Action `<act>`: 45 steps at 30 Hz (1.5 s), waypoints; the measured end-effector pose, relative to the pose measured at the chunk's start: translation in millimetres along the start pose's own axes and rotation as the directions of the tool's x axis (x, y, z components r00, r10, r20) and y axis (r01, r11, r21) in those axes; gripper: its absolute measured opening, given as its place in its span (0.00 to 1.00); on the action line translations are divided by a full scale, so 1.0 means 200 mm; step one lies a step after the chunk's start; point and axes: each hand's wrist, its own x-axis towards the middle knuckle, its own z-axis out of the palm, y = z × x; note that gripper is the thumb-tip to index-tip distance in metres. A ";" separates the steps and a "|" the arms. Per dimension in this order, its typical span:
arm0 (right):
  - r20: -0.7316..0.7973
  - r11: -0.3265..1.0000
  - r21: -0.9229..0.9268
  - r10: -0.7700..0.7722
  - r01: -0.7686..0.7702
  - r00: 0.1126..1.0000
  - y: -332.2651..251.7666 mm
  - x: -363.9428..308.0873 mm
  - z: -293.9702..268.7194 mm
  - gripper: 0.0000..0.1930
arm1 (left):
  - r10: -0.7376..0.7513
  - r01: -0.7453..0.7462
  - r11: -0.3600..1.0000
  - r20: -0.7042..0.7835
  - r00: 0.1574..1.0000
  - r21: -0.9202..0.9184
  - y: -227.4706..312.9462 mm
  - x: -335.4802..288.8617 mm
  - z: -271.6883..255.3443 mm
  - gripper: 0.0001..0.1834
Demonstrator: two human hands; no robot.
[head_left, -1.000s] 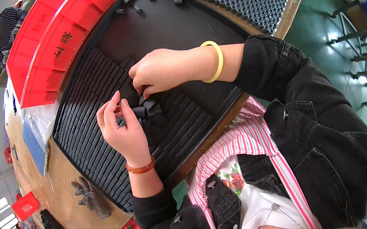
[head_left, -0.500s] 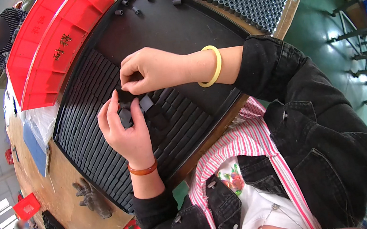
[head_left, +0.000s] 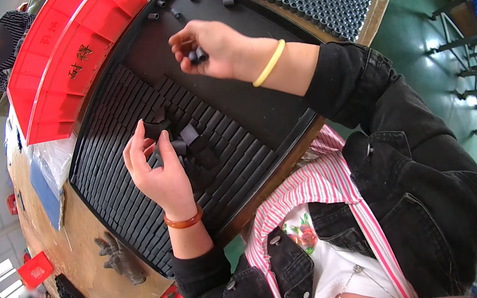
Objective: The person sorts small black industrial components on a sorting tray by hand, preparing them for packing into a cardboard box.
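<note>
Matt black tubes, smooth plastic tray, wooden table

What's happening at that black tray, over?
Right hand: over the tray, holding small dark tubes. Left hand: open, at loose black pieces. Those lie jumbled on the neat rows.

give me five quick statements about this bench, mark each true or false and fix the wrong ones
1. The right hand holds small dark tubes. True.
2. The yellow bangle is on the left wrist. False: it is on the right wrist.
3. A red crate stands beside the black tray. True.
4. The dark glove lies inside the tray. False: it lies on the wooden table.
5. Some loose dark tubes lie jumbled near the left hand. True.
</note>
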 end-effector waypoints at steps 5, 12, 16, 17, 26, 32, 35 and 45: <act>0.076 0.997 0.062 0.035 -0.040 0.996 -0.01 -0.02 0.01 0.12 | -0.019 0.019 0.999 -0.005 1.000 -0.041 0.00 0.00 0.00 0.17; 0.308 0.898 -0.432 0.061 0.083 0.949 0.03 -0.10 0.02 0.09 | -0.193 0.198 0.968 0.047 0.980 -0.151 -0.04 -0.01 -0.01 0.12; 0.507 0.790 -0.572 0.131 0.219 0.852 -0.01 -0.13 0.01 0.13 | -0.235 0.242 0.950 0.059 0.970 -0.196 -0.04 -0.01 0.00 0.12; 0.507 0.791 -0.572 0.130 0.220 0.852 0.00 -0.13 0.01 0.13 | -0.234 0.241 0.950 0.060 0.970 -0.196 -0.04 -0.01 0.00 0.12; 0.423 0.503 -0.823 0.232 0.264 0.876 0.08 -0.19 0.03 0.15 | -0.152 0.164 0.968 0.076 0.985 -0.190 -0.05 -0.02 0.00 0.11; 0.525 0.563 -0.749 0.182 0.349 0.832 0.04 -0.20 0.04 0.14 | -0.119 0.131 0.975 0.080 0.990 -0.179 -0.03 -0.01 0.00 0.10; 0.597 0.552 -0.705 0.124 0.445 0.793 0.05 -0.19 0.05 0.12 | -0.109 0.122 0.978 0.082 0.991 -0.169 -0.03 -0.01 0.00 0.10; 0.712 0.356 -0.657 0.003 0.665 0.702 0.11 -0.17 0.02 0.12 | -0.175 0.199 0.962 0.136 0.975 -0.187 -0.02 -0.02 0.01 0.10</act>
